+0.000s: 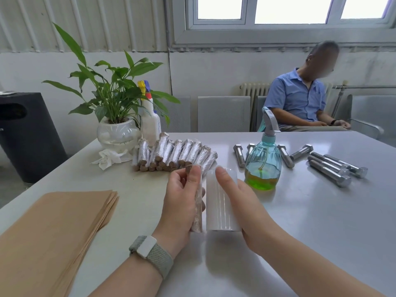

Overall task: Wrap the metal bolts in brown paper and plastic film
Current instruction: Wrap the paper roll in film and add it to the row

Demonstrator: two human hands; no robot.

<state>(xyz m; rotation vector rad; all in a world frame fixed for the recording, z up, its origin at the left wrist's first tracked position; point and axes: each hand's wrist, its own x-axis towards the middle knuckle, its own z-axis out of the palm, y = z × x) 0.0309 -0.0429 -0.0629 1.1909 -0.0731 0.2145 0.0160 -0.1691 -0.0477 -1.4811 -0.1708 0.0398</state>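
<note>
Head view: I see my left hand (pixel 182 198) grasping a wrapped bolt (pixel 198 207) upright over the table (pixel 310 221) | my right hand (pixel 242 202) curls around the film roll (pixel 221 207) touching it | wrapped pile (pixel 173 155) behind, bare bolts (pixel 330 166) right, paper stack (pixel 53 232) left.

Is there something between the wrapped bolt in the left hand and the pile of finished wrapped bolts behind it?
Nothing visible stands between them. The left hand holds the wrapped bolt just in front of the pile, with only bare table nearby. The film roll lies to the right, beside that path.
</note>
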